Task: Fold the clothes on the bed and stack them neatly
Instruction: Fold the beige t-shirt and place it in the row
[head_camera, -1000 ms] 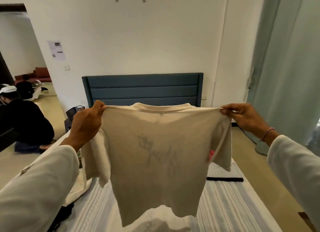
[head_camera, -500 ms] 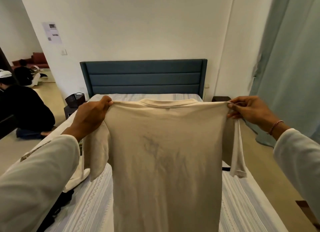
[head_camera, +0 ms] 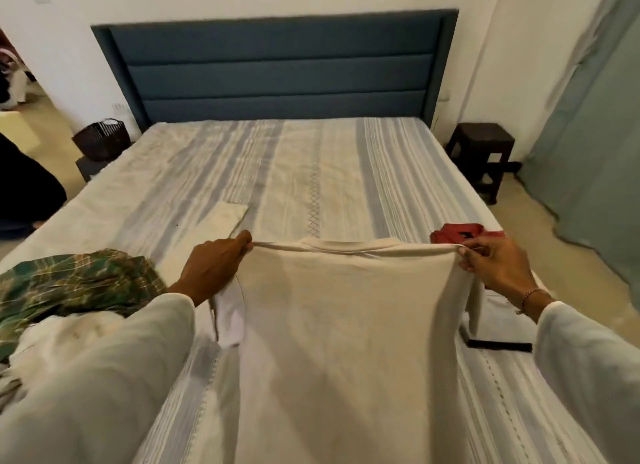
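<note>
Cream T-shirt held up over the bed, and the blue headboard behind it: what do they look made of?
Cream T-shirt: soft matte knit, likely cotton; it drapes and creases between the hands.
Blue headboard: padded fabric upholstery, matte, with stitched horizontal channels; the exact cloth is unclear.

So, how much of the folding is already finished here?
Nothing shows as a finished stack. In hand: both hands, left and right, hold the cream T-shirt by its shoulders, unfolded. Left: the green plaid cloth and red garment lie unfolded on the bed.
</note>
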